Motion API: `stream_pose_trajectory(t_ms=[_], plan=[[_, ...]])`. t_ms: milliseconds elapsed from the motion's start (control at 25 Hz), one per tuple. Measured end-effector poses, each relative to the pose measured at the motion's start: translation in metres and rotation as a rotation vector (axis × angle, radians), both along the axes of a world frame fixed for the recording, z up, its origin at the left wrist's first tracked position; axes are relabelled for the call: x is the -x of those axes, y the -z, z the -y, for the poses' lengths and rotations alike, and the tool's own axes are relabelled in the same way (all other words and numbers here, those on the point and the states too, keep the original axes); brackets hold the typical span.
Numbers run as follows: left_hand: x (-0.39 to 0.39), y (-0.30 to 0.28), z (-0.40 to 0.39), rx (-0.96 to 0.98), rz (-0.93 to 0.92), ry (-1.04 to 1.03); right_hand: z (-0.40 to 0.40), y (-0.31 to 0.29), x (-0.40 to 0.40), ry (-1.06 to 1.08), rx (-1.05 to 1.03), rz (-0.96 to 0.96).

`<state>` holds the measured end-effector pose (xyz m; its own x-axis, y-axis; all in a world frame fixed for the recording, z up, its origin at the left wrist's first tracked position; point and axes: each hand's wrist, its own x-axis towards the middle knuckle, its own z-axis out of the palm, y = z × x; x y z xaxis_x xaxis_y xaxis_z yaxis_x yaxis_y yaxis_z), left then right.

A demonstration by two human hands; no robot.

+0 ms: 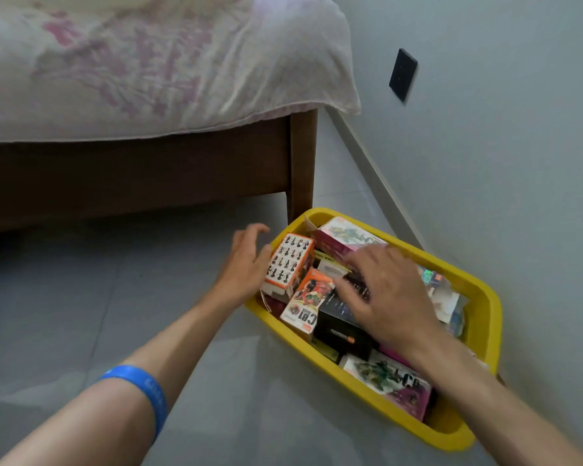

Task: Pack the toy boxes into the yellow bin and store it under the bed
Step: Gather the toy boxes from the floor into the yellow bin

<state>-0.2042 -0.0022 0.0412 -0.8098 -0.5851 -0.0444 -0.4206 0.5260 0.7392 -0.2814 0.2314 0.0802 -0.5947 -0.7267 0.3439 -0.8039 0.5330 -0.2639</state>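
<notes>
The yellow bin (485,297) sits on the floor just right of the bed's wooden leg (302,163), filled with several toy boxes. An orange-and-white box (288,264) stands tilted at the bin's left rim. A second orange box (305,302) leans beside it. A pink-and-white box (342,235) lies at the far end, another pink box (389,381) at the near end. My left hand (246,260) rests against the bin's left side by the tilted box, fingers spread. My right hand (384,294) lies flat, fingers apart, over the boxes in the middle.
The bed (132,68) with a white and pink sheet stands at the upper left, with a dark gap (81,227) under its brown frame. A grey wall (502,146) with a black socket plate (403,74) runs close along the bin's right side. Grey tiled floor (115,314) spreads left.
</notes>
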Motion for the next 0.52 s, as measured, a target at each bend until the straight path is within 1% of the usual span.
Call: stream_pose_trajectory(t_ms=[40,80,160,200,320,440,520], plan=[[0.001,-0.001,0.001,-0.085,0.034,-0.070,-0.010,0.002,-0.022,-0.030,-0.027,-0.032],[0.003,-0.002,0.002,-0.156,0.089,-0.099,-0.021,0.009,-0.042,-0.051,-0.095,-0.073],[0.004,-0.002,0.006,-0.227,0.154,-0.130,-0.034,0.024,-0.071,-0.062,-0.274,-0.129],[0.002,-0.001,0.008,-0.260,0.182,-0.141,-0.039,0.030,-0.079,-0.047,-0.323,-0.141],[-0.013,0.002,0.012,-0.356,0.267,-0.138,-0.043,0.036,-0.084,-0.046,-0.292,-0.173],[-0.039,0.005,0.017,-0.293,0.307,-0.145,-0.044,0.035,-0.082,-0.056,-0.218,-0.135],[-0.066,-0.002,0.029,-0.276,0.398,-0.171,-0.041,0.034,-0.082,-0.126,-0.174,-0.088]])
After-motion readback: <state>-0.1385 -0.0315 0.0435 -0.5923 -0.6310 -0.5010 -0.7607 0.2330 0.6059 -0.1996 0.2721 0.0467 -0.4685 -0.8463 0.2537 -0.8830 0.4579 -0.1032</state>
